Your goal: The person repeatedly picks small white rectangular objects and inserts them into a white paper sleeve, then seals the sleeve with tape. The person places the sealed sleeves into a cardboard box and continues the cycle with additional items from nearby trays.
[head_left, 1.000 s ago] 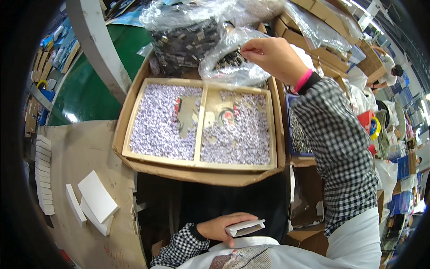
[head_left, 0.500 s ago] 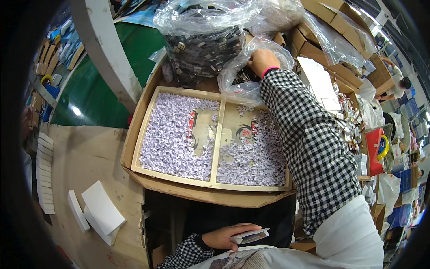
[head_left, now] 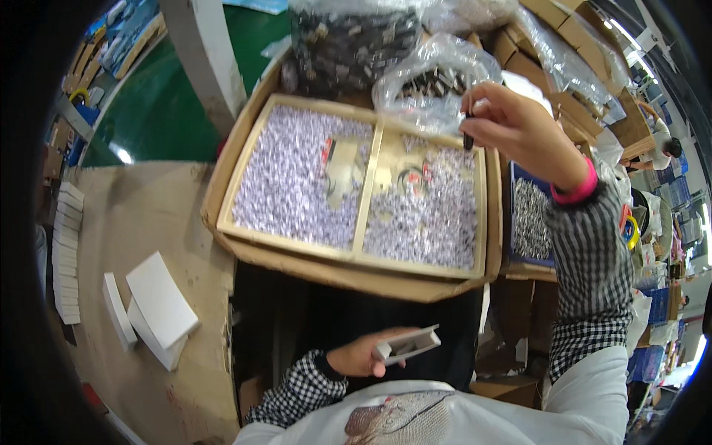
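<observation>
One head-worn fisheye view looks steeply down, close over the divided tray [head_left: 356, 256] and hands.

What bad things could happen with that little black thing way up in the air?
The right hand pinches a small dark piece by its fingertips above the divided tray. If it slips, it might sink among the tiny purple-white bits and be hard to find. The left hand holds a small white box low, near the lap, far from the piece, so the carry across could end in a miss.

The right hand [head_left: 519, 130] pinches a small dark part [head_left: 468, 139] above the divided tray [head_left: 368, 194]; the left hand [head_left: 363, 354] holds a small white box [head_left: 408, 345].
</observation>
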Demonstrator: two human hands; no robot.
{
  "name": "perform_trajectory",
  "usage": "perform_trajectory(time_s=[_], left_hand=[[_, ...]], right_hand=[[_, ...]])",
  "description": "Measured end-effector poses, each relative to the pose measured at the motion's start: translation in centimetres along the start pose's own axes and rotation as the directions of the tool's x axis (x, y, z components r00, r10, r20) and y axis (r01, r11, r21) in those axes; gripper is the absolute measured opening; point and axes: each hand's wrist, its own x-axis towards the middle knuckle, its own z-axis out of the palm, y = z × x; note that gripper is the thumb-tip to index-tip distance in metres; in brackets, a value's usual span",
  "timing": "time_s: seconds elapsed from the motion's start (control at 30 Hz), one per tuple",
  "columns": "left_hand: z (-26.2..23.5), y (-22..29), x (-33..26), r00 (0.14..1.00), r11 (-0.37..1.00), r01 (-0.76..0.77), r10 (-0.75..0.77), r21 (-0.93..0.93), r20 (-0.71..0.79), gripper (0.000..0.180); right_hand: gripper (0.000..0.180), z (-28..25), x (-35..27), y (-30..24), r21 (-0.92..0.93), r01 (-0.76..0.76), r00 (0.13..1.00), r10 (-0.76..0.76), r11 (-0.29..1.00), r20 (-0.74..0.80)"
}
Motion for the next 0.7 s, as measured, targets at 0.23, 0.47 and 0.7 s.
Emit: perform_trajectory(time_s=[0.23, 0.47, 0.7], left_hand=[[0.2, -0.9, 0.3, 0.985, 0.984, -0.165, 0.168, 0.061, -0.043, 0.110], [1.2, -1.0, 0.8, 0.977, 0.981, -0.194, 0.194, 0.006, -0.092, 0.111], [1.5, -1.2, 0.9, 0.962, 0.972, -0.219, 0.229, 0.081, -0.149, 0.111]], right_hand=[[0.014, 8.2, -11.4, -5.0, 0.237, 0.278, 0.961, -0.268, 0.931, -0.072], [0.029, 12.3, -15.8, -6.2, 0.430, 0.335, 0.808, -0.020, 0.839, -0.589], [0.026, 14.3, -16.8, -5.9, 0.291, 0.239, 0.860, -0.063, 0.927, -0.506]])
